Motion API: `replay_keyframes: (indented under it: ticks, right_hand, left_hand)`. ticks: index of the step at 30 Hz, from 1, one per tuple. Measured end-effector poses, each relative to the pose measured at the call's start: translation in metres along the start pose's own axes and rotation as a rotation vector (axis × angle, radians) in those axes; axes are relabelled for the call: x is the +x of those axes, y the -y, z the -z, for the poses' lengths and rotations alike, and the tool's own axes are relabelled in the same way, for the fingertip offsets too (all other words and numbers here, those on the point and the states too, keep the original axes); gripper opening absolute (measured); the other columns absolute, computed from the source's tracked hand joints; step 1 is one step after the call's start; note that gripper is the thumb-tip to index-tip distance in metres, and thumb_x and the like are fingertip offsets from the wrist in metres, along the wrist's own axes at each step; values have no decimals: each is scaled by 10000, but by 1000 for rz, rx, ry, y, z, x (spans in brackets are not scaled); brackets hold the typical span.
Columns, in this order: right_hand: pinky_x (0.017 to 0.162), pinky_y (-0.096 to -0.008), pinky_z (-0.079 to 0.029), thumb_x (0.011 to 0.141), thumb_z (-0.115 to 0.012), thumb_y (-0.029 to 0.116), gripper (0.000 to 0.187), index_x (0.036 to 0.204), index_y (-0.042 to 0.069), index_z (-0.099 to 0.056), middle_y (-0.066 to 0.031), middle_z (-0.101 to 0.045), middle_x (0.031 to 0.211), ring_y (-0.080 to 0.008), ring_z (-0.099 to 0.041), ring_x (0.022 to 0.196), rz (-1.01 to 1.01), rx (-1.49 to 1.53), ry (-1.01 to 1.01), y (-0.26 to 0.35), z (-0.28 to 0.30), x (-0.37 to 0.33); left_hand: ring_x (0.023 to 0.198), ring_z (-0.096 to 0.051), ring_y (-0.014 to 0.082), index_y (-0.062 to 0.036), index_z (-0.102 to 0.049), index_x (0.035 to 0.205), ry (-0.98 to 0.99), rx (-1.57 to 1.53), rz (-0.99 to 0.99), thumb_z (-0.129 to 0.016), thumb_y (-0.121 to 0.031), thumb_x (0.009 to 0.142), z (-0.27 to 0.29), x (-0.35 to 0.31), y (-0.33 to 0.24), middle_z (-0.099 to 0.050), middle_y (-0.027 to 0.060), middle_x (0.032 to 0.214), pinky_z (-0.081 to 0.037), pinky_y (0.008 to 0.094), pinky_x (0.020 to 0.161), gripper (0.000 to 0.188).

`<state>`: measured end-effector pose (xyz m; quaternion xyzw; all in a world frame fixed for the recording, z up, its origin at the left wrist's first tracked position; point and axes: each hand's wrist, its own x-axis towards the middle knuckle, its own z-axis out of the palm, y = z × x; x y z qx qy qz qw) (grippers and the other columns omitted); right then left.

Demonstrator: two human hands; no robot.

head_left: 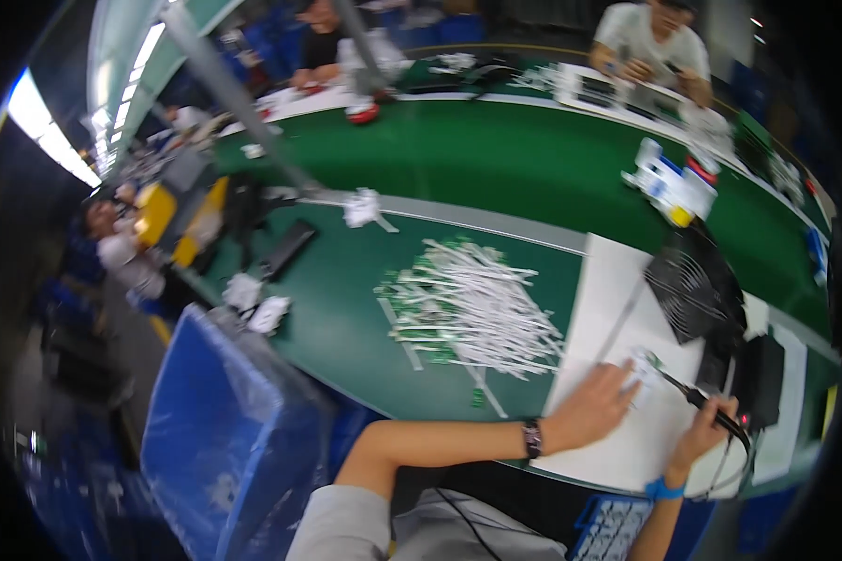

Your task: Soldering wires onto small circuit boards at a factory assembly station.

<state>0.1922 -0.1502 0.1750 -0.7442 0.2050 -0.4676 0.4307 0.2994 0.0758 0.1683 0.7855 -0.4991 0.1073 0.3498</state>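
My right hand [704, 437] grips a black soldering iron [694, 396], its tip pointing up and left over the white sheet [604, 304]. Close to the tip is a small green and white piece [647, 363], too blurred to make out fully. The fingers of my left hand [592, 408] are bent together beside that piece; what they pinch cannot be made out. A large pile of white strips with small green circuit boards [482, 313] lies on the green table, left of the sheet. One strip with a green end [478, 396] sticks out toward me.
Behind the sheet stands a black fan [692, 280]; a black box with a red light [760, 381] is right of it. A blue bin with a plastic liner [217, 425] stands at the left. Across a green belt [496, 154], other people work at a white-edged bench.
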Motion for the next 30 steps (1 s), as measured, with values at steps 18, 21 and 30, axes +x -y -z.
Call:
replay_keyframes:
  ticks: [18, 21, 30]
  right_hand:
    - [745, -300, -405, 1056, -571, 93, 167, 909, 32, -521, -27, -475, 880, -140, -458, 820, 127, -5, -105, -9, 1, 11]
    - [742, -313, -388, 1038, -565, 64, 155, 904, 39, -491, -22, -446, 865, -148, -433, 812, 40, -31, -73, -6, 5, 5]
    - [727, -299, -381, 1017, -605, 112, 124, 926, 72, -531, -30, -472, 885, -126, -441, 807, 119, -97, -128, 16, -6, 4]
  left_hand:
    - [1290, -484, 418, 52, -582, 1317, 38, -53, 42, -768, -210, 807, -9, 2, -1, -470, 294, 1467, -393, 507, 1118, 603]
    - [1273, -508, 399, 39, -581, 1342, 29, -38, 4, -749, -251, 862, 1, 1, 1, -488, 292, 1460, -426, 509, 1086, 585]
    - [1319, -493, 435, -68, -626, 1355, 235, -8, 115, -712, -391, 941, 26, 8, -3, -442, 219, 1573, -406, 503, 1128, 532]
